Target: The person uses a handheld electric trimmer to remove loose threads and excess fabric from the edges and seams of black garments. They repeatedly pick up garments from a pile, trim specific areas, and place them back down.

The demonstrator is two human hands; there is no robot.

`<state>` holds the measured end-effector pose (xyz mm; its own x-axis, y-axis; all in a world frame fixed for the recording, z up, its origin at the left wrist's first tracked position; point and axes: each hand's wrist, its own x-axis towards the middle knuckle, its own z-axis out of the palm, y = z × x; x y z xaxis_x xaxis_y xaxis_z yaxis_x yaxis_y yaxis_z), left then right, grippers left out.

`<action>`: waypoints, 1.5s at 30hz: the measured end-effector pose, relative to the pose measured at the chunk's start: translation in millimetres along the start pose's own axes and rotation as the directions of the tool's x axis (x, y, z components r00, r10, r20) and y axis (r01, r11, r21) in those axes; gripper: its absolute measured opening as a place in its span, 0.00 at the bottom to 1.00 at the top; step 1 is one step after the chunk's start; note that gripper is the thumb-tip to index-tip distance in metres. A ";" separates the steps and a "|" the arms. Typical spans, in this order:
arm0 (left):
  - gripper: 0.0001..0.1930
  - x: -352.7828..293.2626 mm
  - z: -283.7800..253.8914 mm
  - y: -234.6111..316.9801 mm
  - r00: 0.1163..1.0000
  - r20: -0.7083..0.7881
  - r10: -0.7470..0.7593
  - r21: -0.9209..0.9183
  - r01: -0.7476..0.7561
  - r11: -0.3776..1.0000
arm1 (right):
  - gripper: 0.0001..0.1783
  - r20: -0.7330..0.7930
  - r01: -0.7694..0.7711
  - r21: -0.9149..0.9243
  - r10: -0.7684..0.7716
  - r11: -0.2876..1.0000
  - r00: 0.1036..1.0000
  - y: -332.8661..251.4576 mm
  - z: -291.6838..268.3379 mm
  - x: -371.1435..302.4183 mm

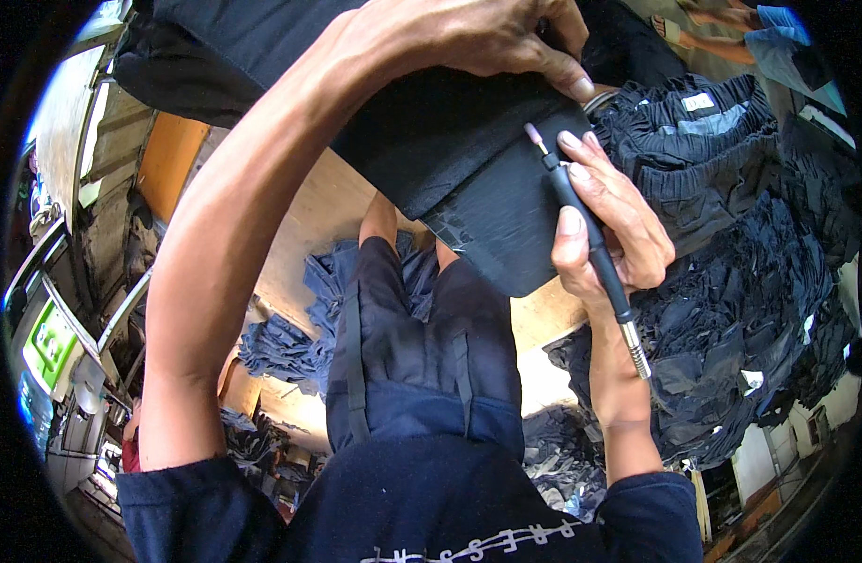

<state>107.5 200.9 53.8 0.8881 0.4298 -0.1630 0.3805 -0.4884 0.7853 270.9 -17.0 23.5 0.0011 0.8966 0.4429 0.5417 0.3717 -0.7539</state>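
Held in my right hand (619, 220) like a pen is a slim black rotary tool (581, 202) with a pinkish grinding tip (531, 133) and a metal spring at its rear end. The tip lies over a black garment (403, 122); whether it touches the cloth I cannot tell. Black cloth is drawn over a flat, board-like piece (511, 230) whose near end has a scuffed surface. My left hand (506, 38) reaches across the top, fingers curled and thumb pressed on the garment's far right edge. Part of its grip is hidden.
Dark elastic-waist garments (703, 131) lie just right of the board, above a large heap of dark clothes (722, 328). More dark blue clothes (290, 342) lie on the floor at left. Another person's legs (722, 38) show at upper right. A green-framed thing (51, 342) stands far left.
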 end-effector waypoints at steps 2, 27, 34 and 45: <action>0.18 0.0 0.4 0.5 1.000 -0.020 0.020 -0.003 -0.020 1.000 | 0.17 0.014 0.006 0.009 -0.006 1.000 1.000 0.3 -1.0 0.5; 0.20 0.6 -1.7 3.2 0.999 0.013 -0.034 0.001 0.034 0.999 | 0.16 0.130 0.103 0.120 -0.118 0.987 0.984 0.2 2.7 4.4; 0.19 0.7 -1.8 3.2 0.999 0.008 -0.038 0.000 0.038 0.999 | 0.15 0.196 0.081 0.163 -0.113 0.983 0.974 -4.4 3.0 6.7; 0.20 1.8 2.7 0.0 0.999 -0.007 -0.040 -0.010 0.040 0.999 | 0.15 0.169 0.079 0.153 -0.105 0.985 0.980 -3.7 2.3 5.3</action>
<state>109.8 199.6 51.9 0.8703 0.4542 -0.1904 0.4132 -0.4630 0.7842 267.0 -13.1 27.5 -0.1976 0.8802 0.4316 0.4050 0.4742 -0.7817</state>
